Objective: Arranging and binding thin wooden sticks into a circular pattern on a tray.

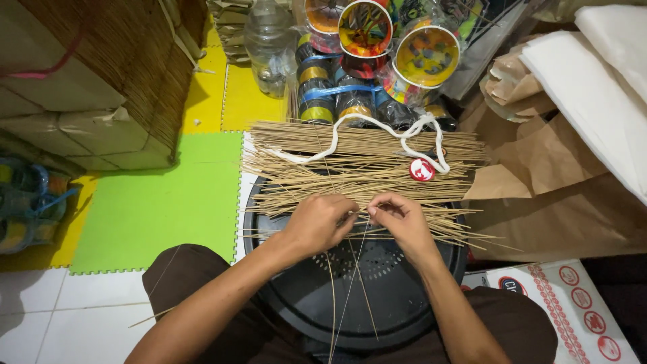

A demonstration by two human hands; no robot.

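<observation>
Here both hands, left hand (315,226) and right hand (399,221), pinched thin bamboo sticks (364,165) at mid-frame; a light, even grip seemed best.

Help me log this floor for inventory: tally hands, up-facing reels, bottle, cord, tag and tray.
Hands (left hand, right hand, pinching a stick): 2
Up-facing reels: 3
Clear bottle: 1
White cord: 1
Red round tag: 1
Black tray: 1
Total: 9

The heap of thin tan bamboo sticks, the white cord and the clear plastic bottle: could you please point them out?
heap of thin tan bamboo sticks (357,176), head view, middle of heap
white cord (335,137), head view, left strand
clear plastic bottle (269,47), head view, body
</observation>
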